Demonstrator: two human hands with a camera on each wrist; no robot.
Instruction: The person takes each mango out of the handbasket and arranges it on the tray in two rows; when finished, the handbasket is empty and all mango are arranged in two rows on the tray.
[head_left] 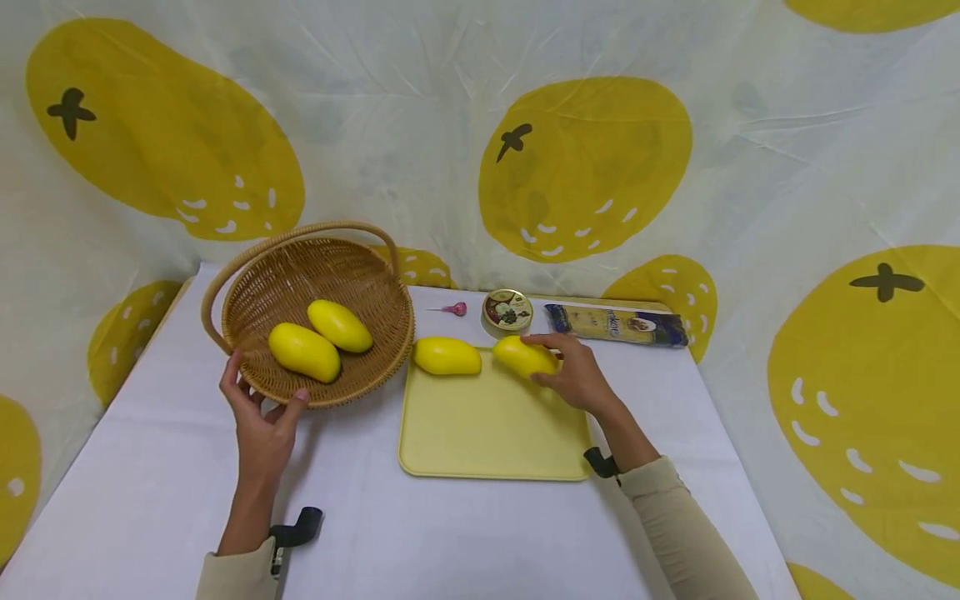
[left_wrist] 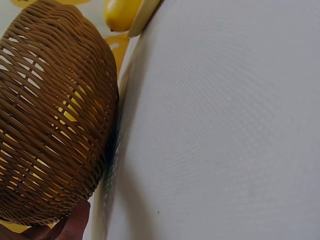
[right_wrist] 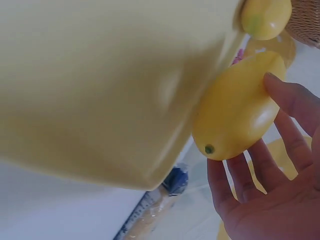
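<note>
My left hand [head_left: 264, 425] grips the near rim of a brown wicker basket [head_left: 352, 275], thumb at the edge. Two yellow mangoes lie in the basket: one mango [head_left: 303, 352] nearer the hand, another mango [head_left: 340, 326] behind it. In the left wrist view the woven side of the basket [left_wrist: 55, 110] fills the left, with fingertips at its lower edge. My right hand [head_left: 576, 372] holds a mango [head_left: 523, 357] at the tray's far right, thumb on one side and fingers on the other, as the right wrist view shows. One more mango [head_left: 447, 357] rests at the tray's far left corner.
A pale yellow tray [head_left: 495, 433] lies on the white-clothed table [head_left: 360, 517]. Behind it are a small pink-handled tool [head_left: 456, 308] with a thin tip, a round tin [head_left: 507, 312] and a long packet [head_left: 617, 324]. A fruit-patterned cloth [head_left: 420, 150] hangs at the back.
</note>
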